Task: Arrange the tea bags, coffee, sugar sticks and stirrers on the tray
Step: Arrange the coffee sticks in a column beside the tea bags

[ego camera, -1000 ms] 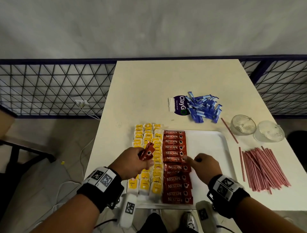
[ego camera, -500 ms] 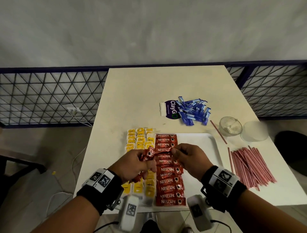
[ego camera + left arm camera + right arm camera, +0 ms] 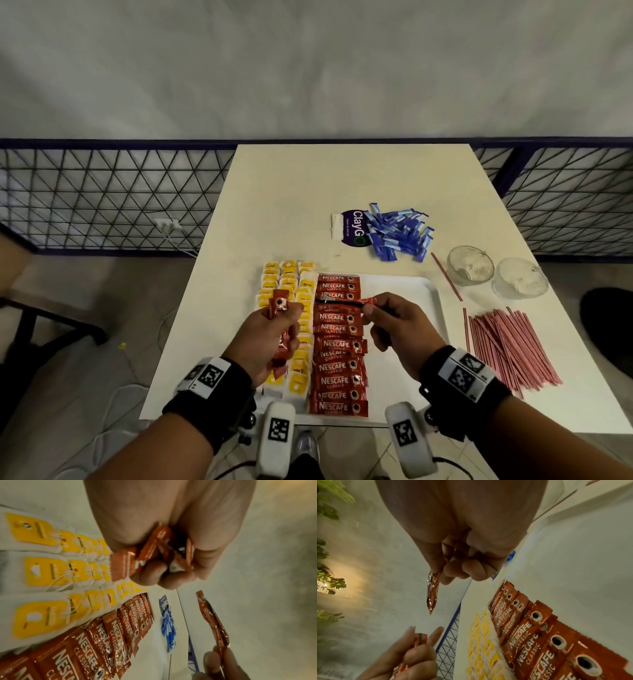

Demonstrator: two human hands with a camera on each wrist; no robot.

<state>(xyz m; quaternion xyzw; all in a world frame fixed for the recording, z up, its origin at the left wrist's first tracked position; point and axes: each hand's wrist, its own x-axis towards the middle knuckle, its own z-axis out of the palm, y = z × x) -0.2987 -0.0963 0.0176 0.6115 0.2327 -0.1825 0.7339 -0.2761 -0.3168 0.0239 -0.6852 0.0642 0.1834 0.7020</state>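
Note:
A white tray [image 3: 407, 291] near the table's front edge carries rows of yellow tea bags [image 3: 288, 278] on its left and a column of red coffee sachets [image 3: 337, 368] beside them. My left hand [image 3: 274, 329] grips a small bunch of coffee sachets [image 3: 154, 550] above the tea bags. My right hand [image 3: 387, 320] pinches one coffee sachet [image 3: 349, 302] by its end and holds it edge-on over the upper part of the coffee column. Blue sugar sticks [image 3: 399, 231] lie in a heap beyond the tray. Red stirrers [image 3: 507, 346] lie piled right of the tray.
A purple ClayGo packet [image 3: 352, 228] lies by the sugar heap. Two clear glass bowls [image 3: 471, 265] stand right of the tray's far corner, with a lone stirrer [image 3: 445, 275] beside them. A dark mesh railing [image 3: 102, 198] runs behind the table.
My right hand went from the coffee column to the bunch in my left hand, took one sachet from it and has drawn it away to the right. The left hand stayed raised.

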